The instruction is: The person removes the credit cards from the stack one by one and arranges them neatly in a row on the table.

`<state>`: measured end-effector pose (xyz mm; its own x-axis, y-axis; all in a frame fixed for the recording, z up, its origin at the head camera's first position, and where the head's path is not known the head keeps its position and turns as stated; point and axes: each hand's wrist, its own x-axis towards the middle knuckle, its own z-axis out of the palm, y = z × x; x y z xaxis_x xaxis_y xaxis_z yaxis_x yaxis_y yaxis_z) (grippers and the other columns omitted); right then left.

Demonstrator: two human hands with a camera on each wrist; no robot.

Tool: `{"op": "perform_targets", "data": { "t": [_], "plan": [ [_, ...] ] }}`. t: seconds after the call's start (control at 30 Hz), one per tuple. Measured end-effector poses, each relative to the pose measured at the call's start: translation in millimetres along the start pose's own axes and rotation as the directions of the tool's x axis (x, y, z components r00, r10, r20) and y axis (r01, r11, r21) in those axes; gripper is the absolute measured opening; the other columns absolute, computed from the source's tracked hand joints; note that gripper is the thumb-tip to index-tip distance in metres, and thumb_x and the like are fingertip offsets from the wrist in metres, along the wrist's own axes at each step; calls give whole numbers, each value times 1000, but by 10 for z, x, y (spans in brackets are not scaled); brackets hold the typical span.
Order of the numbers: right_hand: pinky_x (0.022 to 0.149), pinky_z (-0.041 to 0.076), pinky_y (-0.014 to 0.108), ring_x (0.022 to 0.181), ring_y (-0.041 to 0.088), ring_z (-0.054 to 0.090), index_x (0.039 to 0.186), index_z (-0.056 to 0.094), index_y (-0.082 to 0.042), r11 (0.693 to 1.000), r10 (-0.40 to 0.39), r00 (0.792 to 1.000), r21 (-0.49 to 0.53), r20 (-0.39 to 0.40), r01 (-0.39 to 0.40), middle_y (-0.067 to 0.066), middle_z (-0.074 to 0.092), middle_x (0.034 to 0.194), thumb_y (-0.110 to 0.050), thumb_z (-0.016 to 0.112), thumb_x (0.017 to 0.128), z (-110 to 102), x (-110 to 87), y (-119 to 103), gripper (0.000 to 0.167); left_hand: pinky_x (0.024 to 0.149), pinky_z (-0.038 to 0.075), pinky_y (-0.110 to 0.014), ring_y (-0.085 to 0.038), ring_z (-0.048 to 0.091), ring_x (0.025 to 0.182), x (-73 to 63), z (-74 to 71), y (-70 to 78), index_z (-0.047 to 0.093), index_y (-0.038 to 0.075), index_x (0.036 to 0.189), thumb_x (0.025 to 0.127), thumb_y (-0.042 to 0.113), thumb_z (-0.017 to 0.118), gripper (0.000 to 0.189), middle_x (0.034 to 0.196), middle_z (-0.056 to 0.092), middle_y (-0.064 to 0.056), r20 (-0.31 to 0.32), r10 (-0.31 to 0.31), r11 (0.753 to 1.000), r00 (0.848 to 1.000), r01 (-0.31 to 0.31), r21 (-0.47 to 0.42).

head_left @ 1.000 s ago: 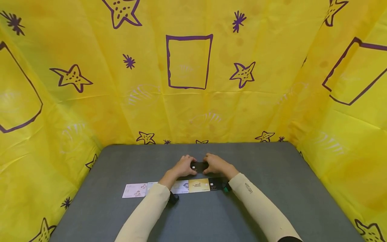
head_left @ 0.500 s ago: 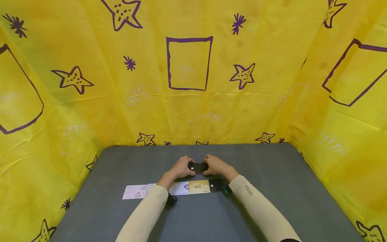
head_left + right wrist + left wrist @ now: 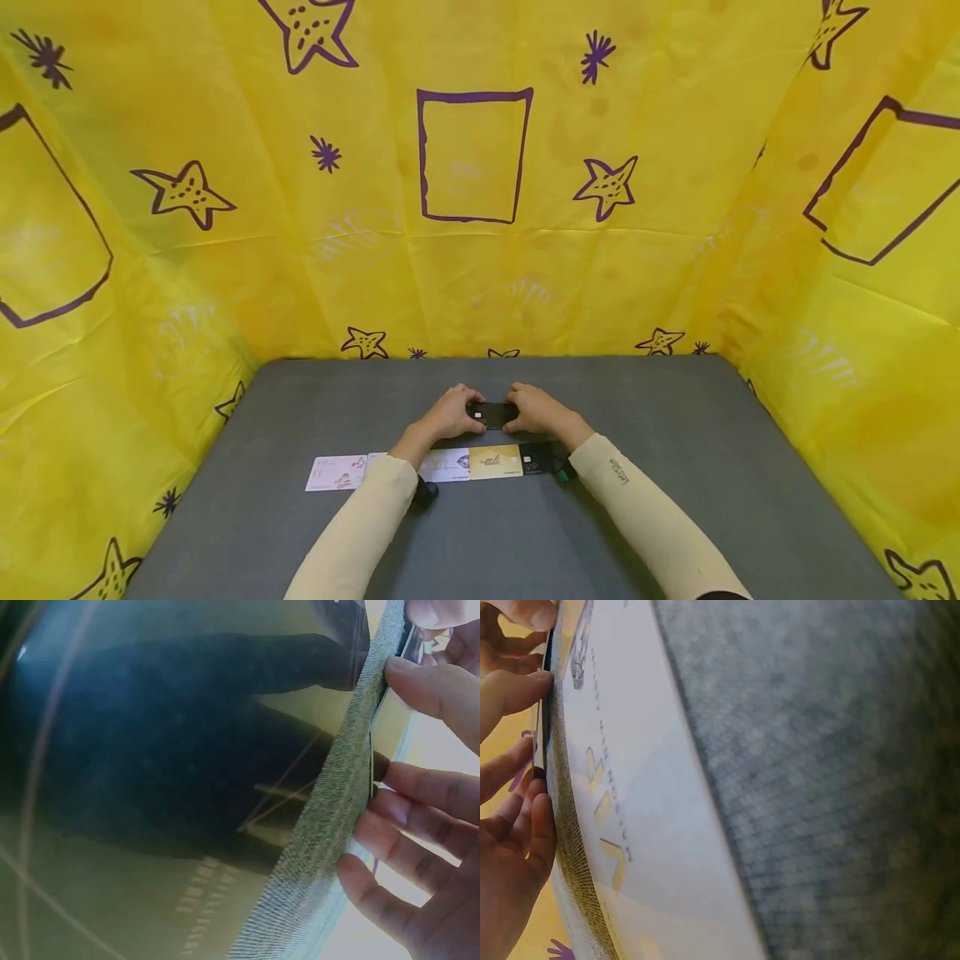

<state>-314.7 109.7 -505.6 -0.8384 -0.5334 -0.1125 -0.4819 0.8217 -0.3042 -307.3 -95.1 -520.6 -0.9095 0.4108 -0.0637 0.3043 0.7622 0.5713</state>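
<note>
Both hands hold one black card (image 3: 495, 415) by its opposite short ends, beyond a row of cards. My left hand (image 3: 452, 412) pinches the left end between thumb and fingers; my right hand (image 3: 537, 409) pinches the right end. Seen nearly edge-on in the left wrist view, the held card (image 3: 544, 720) sits close over the grey table surface. In the right wrist view the right thumb and fingertips lie along its edge. Nearer the body, a black VIP card (image 3: 536, 461) lies at the row's right end, a gold card (image 3: 495, 462) beside it.
Leftward in the row are a white VIP card (image 3: 450, 467), a card mostly hidden by the left wrist, and a pinkish-white card (image 3: 335, 473). They lie on a grey table (image 3: 480, 542). Yellow patterned cloth (image 3: 472, 283) walls off the back and sides.
Since the first frame, my left hand has shifted slightly left, showing more of the held black card. Between the last two frames the hands stay nearly still; the row of cards is unchanged.
</note>
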Motion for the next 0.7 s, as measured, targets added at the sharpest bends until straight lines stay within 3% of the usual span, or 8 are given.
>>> {"op": "perform_targets", "data": {
  "t": [0.4, 0.7],
  "plan": [
    [81, 47, 37, 84, 19, 54, 114, 67, 1, 998, -60, 997, -13, -47, 59, 7, 56, 96, -33, 77, 81, 6, -25, 30, 48, 92, 45, -43, -25, 52, 102, 8, -21, -18, 64, 9, 122, 76, 25, 81, 51, 113, 56, -12, -9, 22, 999, 1000, -23, -22],
    [87, 47, 37, 88, 19, 54, 118, 66, -1, 1000, -1, 1000, -3, -12, 1, 6, 58, 102, -34, 77, 82, 28, -3, 18, 50, 94, 44, -45, -26, 52, 107, -10, -12, -15, 63, 9, 122, 76, 22, 80, 51, 114, 55, -11, 0, 5, 999, 1000, -5, -45]
  ]
}}
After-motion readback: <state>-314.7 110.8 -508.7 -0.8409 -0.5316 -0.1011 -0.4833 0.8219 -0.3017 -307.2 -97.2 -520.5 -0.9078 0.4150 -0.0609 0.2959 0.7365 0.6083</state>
